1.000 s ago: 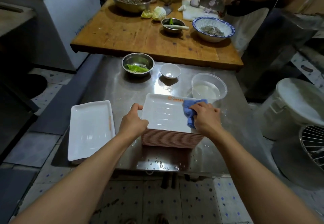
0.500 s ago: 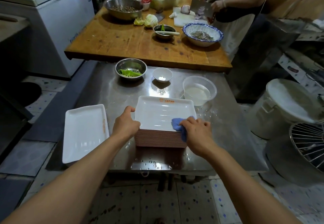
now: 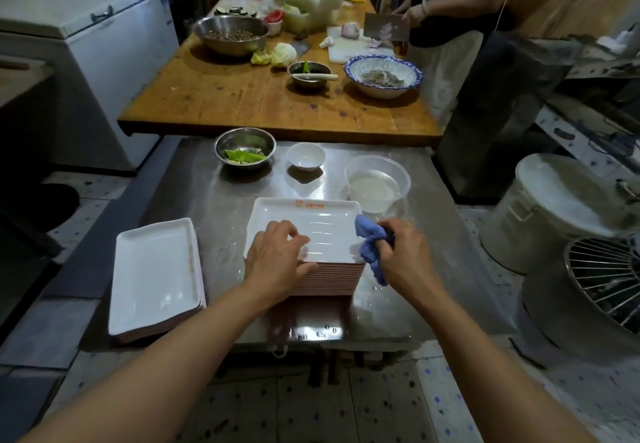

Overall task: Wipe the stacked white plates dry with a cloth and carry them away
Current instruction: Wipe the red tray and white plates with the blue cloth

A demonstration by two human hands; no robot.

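A tall stack of white rectangular plates (image 3: 322, 221) with pinkish undersides stands in the middle of the steel table (image 3: 207, 193). My left hand (image 3: 277, 255) lies on the near left part of the top plate, its fingers curled at the plate's near rim. My right hand (image 3: 405, 252) grips a bunched blue cloth (image 3: 370, 245) at the stack's right edge, with part of the cloth hanging down the side. A lower stack of white plates (image 3: 156, 276) sits at the table's left edge.
Behind the stack are a steel bowl with greens (image 3: 245, 149), a small white bowl (image 3: 306, 155) and a clear tub of liquid (image 3: 377, 183). Beyond is a wooden table (image 3: 242, 96) where a person (image 3: 446, 2) chops. A white bin (image 3: 557, 207) and wire rack (image 3: 602, 283) stand right.
My left hand moved from the stack's left side onto the top plate's near rim. My right hand drew the cloth from the near edge to the right edge.
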